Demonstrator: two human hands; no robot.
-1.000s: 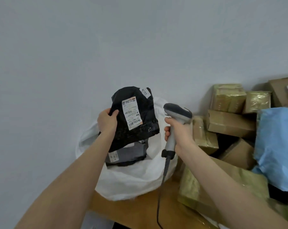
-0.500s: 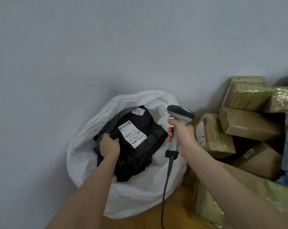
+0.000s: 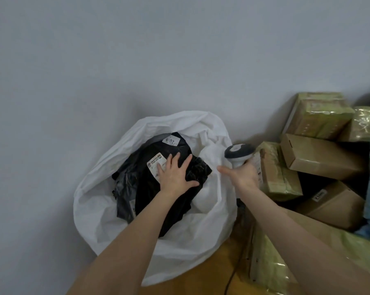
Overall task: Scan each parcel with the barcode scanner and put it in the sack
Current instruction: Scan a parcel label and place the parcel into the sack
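The one white sack (image 3: 120, 158) gapes wide against the far wall, its near rim drooping over the desk (image 3: 211, 273) edge. Inside it lies the black parcel (image 3: 147, 188), over a second dark packet (image 3: 122, 188), with free room to their right. The left hand (image 3: 175, 173) presses flat on the parcel, fingers spread. The right hand (image 3: 243, 175) grips the one scanner (image 3: 239, 153), forefinger out. Six boxes (image 3: 320, 156) crowd the right.
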